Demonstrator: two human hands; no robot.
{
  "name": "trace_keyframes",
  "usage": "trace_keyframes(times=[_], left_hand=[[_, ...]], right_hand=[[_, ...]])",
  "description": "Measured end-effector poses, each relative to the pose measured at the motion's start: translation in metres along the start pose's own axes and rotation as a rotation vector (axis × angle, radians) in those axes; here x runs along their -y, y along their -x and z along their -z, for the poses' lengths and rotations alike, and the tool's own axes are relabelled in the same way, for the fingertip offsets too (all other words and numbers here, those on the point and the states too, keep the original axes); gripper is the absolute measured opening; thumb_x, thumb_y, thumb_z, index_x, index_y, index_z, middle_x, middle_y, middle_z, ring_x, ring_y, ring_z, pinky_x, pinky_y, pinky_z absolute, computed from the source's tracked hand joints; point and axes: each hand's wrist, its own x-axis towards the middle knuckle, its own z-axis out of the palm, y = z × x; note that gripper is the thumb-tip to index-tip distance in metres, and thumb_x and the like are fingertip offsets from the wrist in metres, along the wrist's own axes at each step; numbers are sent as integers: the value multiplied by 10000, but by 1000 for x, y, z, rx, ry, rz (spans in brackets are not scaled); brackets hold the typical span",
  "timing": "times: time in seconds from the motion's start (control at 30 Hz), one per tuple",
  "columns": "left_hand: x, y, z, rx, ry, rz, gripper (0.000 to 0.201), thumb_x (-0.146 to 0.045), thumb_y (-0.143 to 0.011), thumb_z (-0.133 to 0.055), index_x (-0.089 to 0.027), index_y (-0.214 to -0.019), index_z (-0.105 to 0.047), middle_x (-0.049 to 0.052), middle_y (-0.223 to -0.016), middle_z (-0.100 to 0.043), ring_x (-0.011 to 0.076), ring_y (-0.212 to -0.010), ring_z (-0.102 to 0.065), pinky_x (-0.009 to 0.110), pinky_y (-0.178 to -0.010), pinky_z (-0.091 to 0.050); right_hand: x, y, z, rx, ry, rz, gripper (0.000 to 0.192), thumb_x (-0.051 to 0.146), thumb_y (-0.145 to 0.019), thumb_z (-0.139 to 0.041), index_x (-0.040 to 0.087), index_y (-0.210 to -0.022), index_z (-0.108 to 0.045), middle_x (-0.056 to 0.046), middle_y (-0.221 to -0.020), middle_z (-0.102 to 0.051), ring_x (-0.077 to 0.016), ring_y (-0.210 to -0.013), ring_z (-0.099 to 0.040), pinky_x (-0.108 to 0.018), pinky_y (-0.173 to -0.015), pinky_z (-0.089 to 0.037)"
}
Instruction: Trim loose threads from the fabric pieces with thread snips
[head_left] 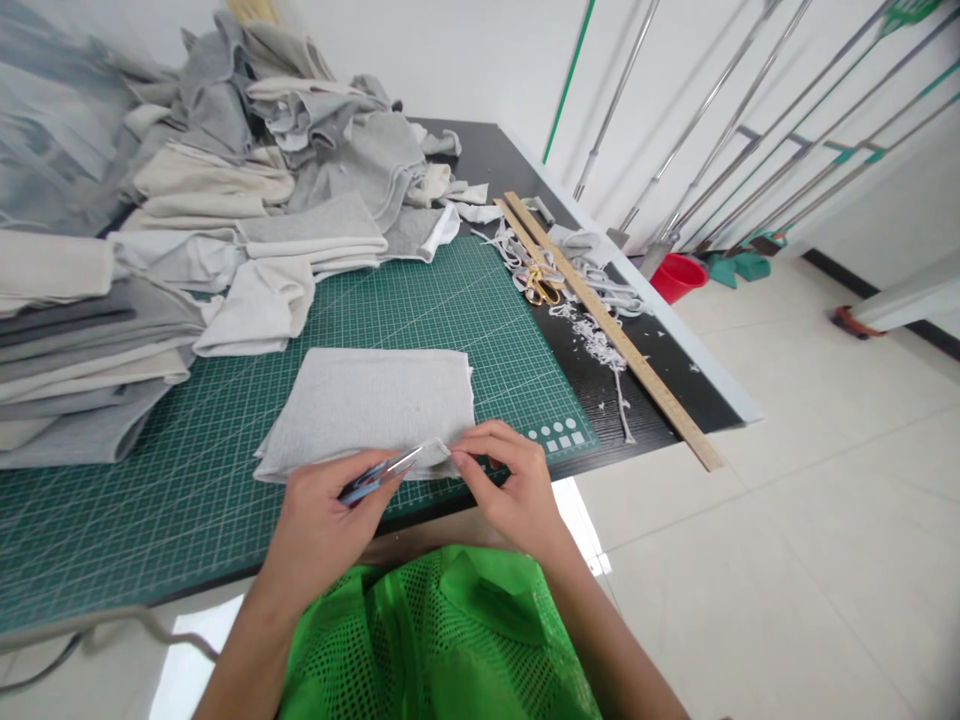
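Observation:
A folded grey fabric piece lies flat on the green cutting mat near the table's front edge. My left hand grips small blue-handled thread snips, with the metal tips pointing right at the fabric's near edge. My right hand pinches that near edge of the fabric at its front right corner, just beyond the snips' tips. Both hands sit over the mat's front rim.
Piles of grey and cream fabric fill the table's left and back. A long wooden ruler, gold-handled scissors and thread scraps lie on the black tabletop to the right. Metal poles lean on the wall; a red bucket stands on the floor.

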Motion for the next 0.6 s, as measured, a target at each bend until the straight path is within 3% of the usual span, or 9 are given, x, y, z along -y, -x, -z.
trace_keyframes(times=[0.23,0.47,0.6], left_hand=[[0,1,-2,-20,-36,-26,147,-319,-893,-671,-235,-948,-779,-36,-783,-779,126,-639,-693,218,-632,-536],[1,5,-10,-93,-147,-162,169,-230,-866,-658,-252,-989,-771,-21,-891,-808,155,-750,-761,226,-696,-572],[-6,15,-13,-120,-234,-175,267,-225,-888,-642,-278,-1134,-734,-27,-941,-803,132,-738,-749,215,-716,-556]], right_hand=[[-1,0,2,-29,53,33,122,142,-879,-660,202,-853,-763,-21,-805,-756,-150,-705,-655,-282,-586,-504],[-6,13,3,-119,199,214,130,104,-893,-642,203,-934,-716,-42,-858,-741,-179,-804,-670,-352,-724,-581],[-7,25,-5,-180,285,239,179,55,-879,-641,189,-989,-682,-64,-902,-734,-185,-829,-665,-353,-744,-585]])
